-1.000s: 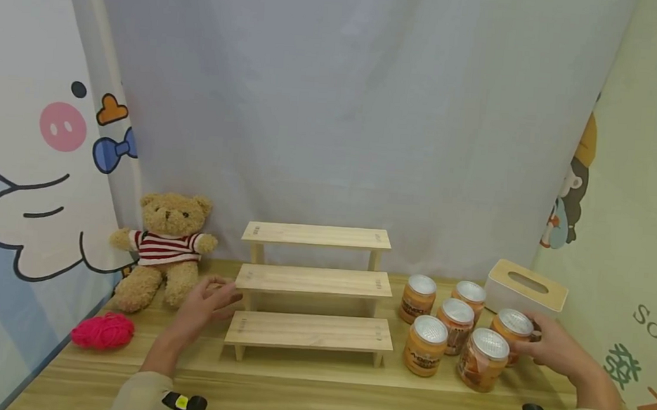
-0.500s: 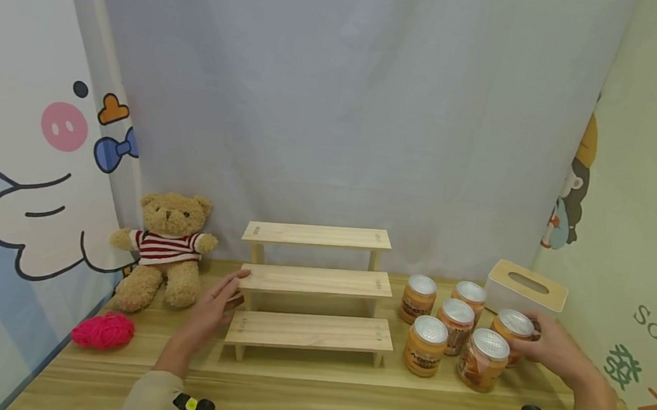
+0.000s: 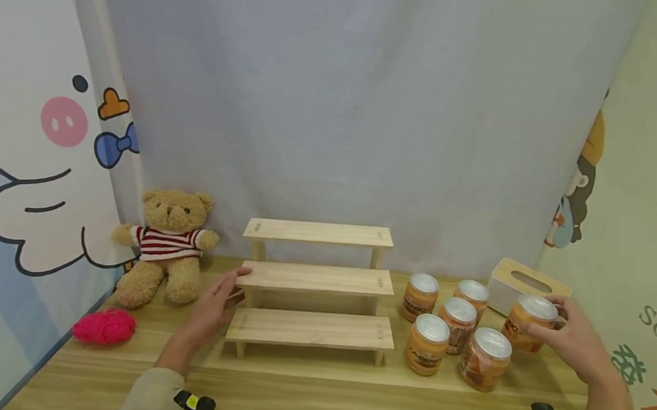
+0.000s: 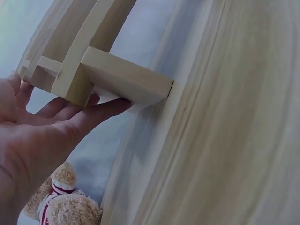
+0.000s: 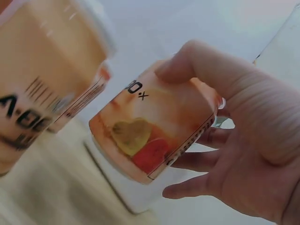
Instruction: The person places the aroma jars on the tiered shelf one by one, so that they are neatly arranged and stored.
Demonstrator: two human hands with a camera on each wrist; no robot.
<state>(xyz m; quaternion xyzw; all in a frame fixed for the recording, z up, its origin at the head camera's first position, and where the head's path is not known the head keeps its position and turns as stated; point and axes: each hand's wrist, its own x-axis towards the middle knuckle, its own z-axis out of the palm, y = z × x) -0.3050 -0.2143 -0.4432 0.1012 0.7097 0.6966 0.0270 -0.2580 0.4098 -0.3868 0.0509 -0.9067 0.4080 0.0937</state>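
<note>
In the head view my right hand [image 3: 573,339] holds an orange can [image 3: 528,327] with a silver lid, which appears slightly raised off the table. The right wrist view has thumb and fingers round this can [image 5: 145,126], whose label shows heart shapes. Several similar cans [image 3: 457,328] stand upright to its left. My left hand [image 3: 213,305] grips the left end of a three-tier wooden display stand [image 3: 314,277], one fingertip on the middle board and other fingers lower down. In the left wrist view the left hand [image 4: 51,136] lies along the stand's side.
A white tissue box [image 3: 505,293] with a wooden lid stands behind the held can. Left of the stand sit a teddy bear [image 3: 168,244] in a striped shirt and a pink yarn skein [image 3: 104,326]. A grey curtain [image 3: 334,116] hangs behind the table [image 3: 292,399].
My right hand has moved the held can to the right and back, away from the front can. My left hand has come in to the right, taking hold of the stand's end.
</note>
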